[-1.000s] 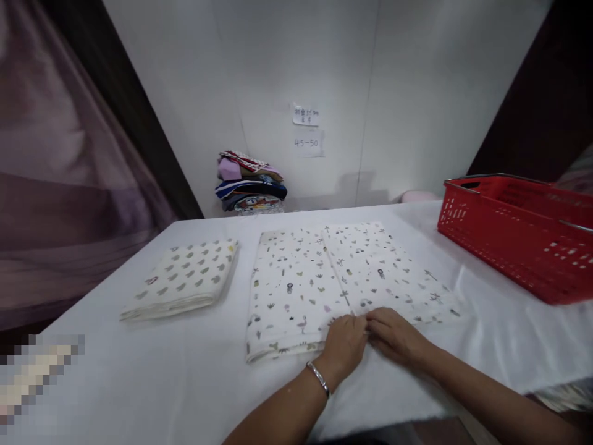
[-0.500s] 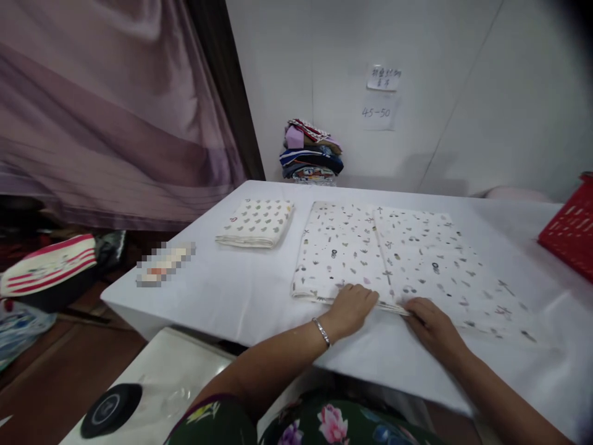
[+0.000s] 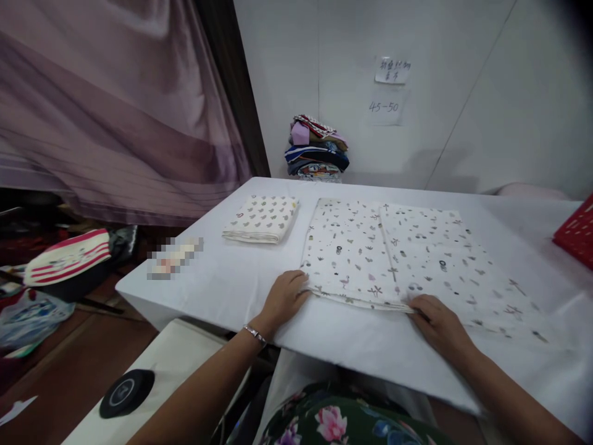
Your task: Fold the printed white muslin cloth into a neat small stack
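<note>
A white printed cloth (image 3: 398,253) lies spread flat on the white table (image 3: 222,278), with a fold line down its middle. My left hand (image 3: 283,296) rests at the cloth's near left corner, fingers on its edge. My right hand (image 3: 438,321) presses on the near edge at the middle of the cloth. Whether either hand pinches the fabric is hard to tell. A smaller folded cloth with leaf prints (image 3: 262,217) lies to the left, apart from both hands.
A stack of folded coloured fabrics (image 3: 317,148) sits at the back against the wall. A red basket (image 3: 577,232) shows at the right edge. A low white surface with a black disc (image 3: 126,392) stands below the table's left. Purple curtain at left.
My left hand slid left along the near edge to the cloth's corner. My right hand stayed near the middle. The view has swung left, so the red basket is mostly out of frame.
</note>
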{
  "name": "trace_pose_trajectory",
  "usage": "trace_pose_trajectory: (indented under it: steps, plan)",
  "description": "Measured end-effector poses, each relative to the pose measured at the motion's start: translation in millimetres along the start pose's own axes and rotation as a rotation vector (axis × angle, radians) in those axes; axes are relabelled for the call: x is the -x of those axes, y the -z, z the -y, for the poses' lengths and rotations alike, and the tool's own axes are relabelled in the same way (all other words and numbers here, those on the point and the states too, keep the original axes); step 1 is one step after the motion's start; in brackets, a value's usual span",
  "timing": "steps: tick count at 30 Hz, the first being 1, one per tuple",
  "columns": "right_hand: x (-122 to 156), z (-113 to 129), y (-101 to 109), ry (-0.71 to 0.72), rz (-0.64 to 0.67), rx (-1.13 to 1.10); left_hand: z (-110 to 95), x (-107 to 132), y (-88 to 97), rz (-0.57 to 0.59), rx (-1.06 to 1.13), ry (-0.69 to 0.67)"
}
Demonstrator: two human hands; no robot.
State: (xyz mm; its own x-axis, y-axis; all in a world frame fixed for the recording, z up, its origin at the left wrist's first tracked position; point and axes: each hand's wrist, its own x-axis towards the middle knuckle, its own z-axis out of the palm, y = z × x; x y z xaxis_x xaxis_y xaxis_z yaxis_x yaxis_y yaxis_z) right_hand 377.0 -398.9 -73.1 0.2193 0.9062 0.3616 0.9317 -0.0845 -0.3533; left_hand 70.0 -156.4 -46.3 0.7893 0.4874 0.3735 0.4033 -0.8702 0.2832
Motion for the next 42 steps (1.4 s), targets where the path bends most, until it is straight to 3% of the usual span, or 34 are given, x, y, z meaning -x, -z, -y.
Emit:
trace_pose_trajectory:
  steps: [10,19,26,31,37,42]
  plan:
    - [2,-2,-3,0.008,-0.031,0.032,-6,3,6.8,0.005,0.086,0.178]
    - [3,-3,-5,0.039,-0.041,0.031,-13,0,6.5,0.051,-0.083,0.367]
    - [3,-1,-5,0.026,-0.043,0.048,-17,-7,2.9,0.017,0.111,0.506]
    - [1,2,-3,0.051,-0.06,0.067,-14,-5,10.8,-0.017,0.122,0.473]
    - [0,2,-3,0.106,-0.063,0.073,-6,-1,14.9,0.213,-0.083,0.321]
    - [1,-1,-5,0.152,-0.077,0.097,-4,-2,18.4,0.247,-0.101,0.332]
